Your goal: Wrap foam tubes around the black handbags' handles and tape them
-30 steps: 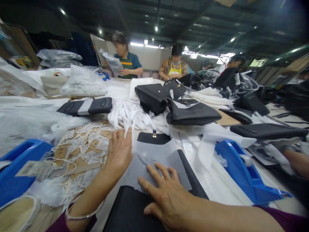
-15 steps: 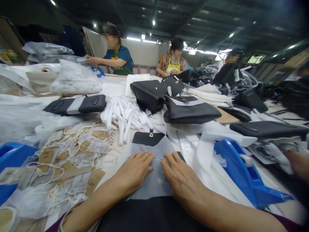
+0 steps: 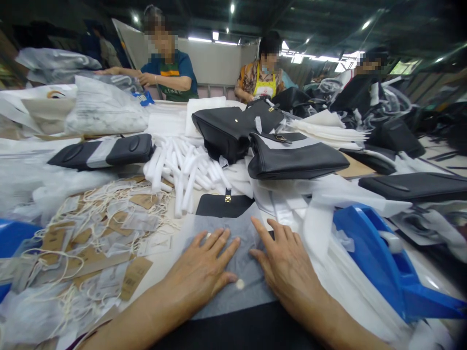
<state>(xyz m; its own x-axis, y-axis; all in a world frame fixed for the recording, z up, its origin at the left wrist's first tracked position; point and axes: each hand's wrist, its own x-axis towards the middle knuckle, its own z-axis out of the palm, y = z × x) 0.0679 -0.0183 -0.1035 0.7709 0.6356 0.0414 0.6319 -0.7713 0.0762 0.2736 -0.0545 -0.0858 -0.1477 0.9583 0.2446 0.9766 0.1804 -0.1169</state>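
Note:
My left hand (image 3: 202, 270) and my right hand (image 3: 286, 265) lie flat, fingers spread, side by side on a thin grey tissue sheet (image 3: 239, 228). The sheet covers a black bag (image 3: 222, 205) lying flat in front of me; only the bag's flap with a gold clasp shows beyond the sheet, and a dark edge near me. A small white round sticker (image 3: 240, 284) sits on the sheet between my thumbs. Neither hand grips anything.
Brown hang tags with white strings (image 3: 105, 233) litter the left. White foam rolls (image 3: 182, 167) lie behind the bag, with black handbags (image 3: 292, 160) beyond. A blue tape dispenser (image 3: 383, 262) stands at right. Three people work at the far side.
My left hand came back from the foam rolls and joined my right hand on the tissue sheet. Both hands have since spread their fingers and pressed flat on it.

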